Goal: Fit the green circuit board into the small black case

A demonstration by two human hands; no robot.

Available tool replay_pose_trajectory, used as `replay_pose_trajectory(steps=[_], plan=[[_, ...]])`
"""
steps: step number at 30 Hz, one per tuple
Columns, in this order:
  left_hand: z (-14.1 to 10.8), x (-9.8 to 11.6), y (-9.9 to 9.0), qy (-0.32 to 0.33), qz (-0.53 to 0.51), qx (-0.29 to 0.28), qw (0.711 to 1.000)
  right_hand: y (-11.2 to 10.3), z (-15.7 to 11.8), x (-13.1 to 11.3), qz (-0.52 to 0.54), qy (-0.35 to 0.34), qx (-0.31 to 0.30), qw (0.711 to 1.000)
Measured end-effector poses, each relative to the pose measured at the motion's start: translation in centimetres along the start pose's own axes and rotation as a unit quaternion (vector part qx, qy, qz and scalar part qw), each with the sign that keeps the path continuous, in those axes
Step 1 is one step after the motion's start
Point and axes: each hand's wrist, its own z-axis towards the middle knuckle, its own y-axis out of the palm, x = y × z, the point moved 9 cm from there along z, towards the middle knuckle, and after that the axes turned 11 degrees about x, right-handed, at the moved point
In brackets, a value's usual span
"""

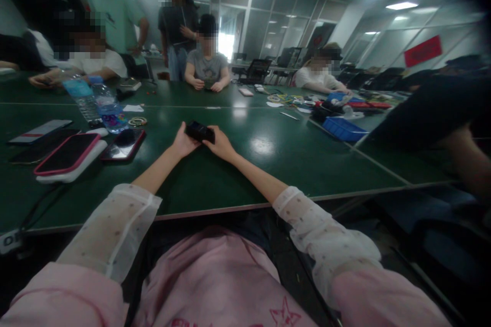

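A small black box-shaped device [199, 131] is held just above the green table, in front of my body. Around its left end, my left hand [184, 141] is closed, partly under it. My right hand [222, 145] grips the other end, thumb along the near side. A darker, screen-like patch shows on the upper face, but its details are too small to read. Left of my hands, a phone with a red edge [125, 144] lies flat on the table.
The green table [245, 173] spreads out before me. Further left are a pink-cased phone [68, 153] and two plastic bottles [108, 107]. A blue tray [344, 129] and tangled cables [286, 98] lie to the right. Several people sit or stand around; one person's arm [468, 153] is close on my right.
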Motion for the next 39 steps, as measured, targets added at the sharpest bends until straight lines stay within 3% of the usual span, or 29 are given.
replay_pose_trajectory(steps=[11, 23, 34, 39], plan=[[0.3, 0.0, -0.4, 0.001, -0.002, 0.019, 1.0, 0.0, 0.2, 1.8, 0.031, 0.073, 0.015, 0.997], [0.1, 0.0, -0.2, 0.008, 0.005, 0.014, 1.0, -0.3, 0.2, 0.4, 0.045, 0.012, 0.021, 0.999], [0.0, -0.2, 0.0, -0.014, 0.001, 0.002, 1.0, 0.4, 0.1, 1.0, 0.025, 0.029, -0.022, 0.999], [0.2, -0.2, 0.0, -0.008, 0.003, -0.011, 1.0, 0.2, 0.2, 1.5, 0.03, 0.072, 0.003, 0.997]])
